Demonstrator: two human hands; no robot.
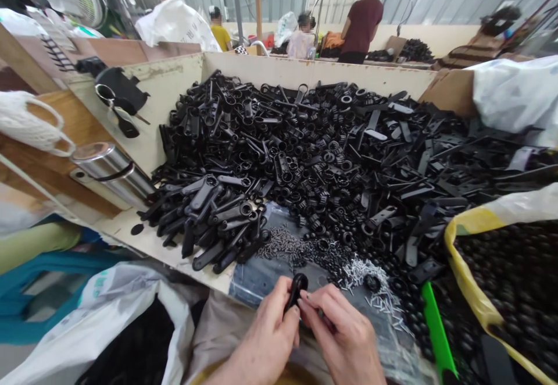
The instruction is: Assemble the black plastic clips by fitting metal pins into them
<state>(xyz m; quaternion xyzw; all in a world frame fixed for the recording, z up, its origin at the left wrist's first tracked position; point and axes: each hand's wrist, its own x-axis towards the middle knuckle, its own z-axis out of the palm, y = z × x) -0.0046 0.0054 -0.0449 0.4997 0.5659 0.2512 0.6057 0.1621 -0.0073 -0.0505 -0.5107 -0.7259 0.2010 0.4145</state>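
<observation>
Near the bottom centre, my left hand (274, 321) is closed around a black plastic part (298, 289) with a rounded, ring-like top. My right hand (333, 321) is pinched at the right side of this part, and whatever its fingertips hold is too small to make out. Just beyond the hands lie small dark pieces (283, 244) and silver pins (368, 274) on a bluish mat (248, 283). Behind them rises a big heap of black plastic parts (283, 141). Stacked long black handles (209, 216) lie at the left.
A steel flask (113, 170) lies at the left edge. An open white sack (178, 315) is at lower left. At right are a green strip (438, 330) and a yellow-edged sack (462, 280) of black balls. People (361, 21) are in the background.
</observation>
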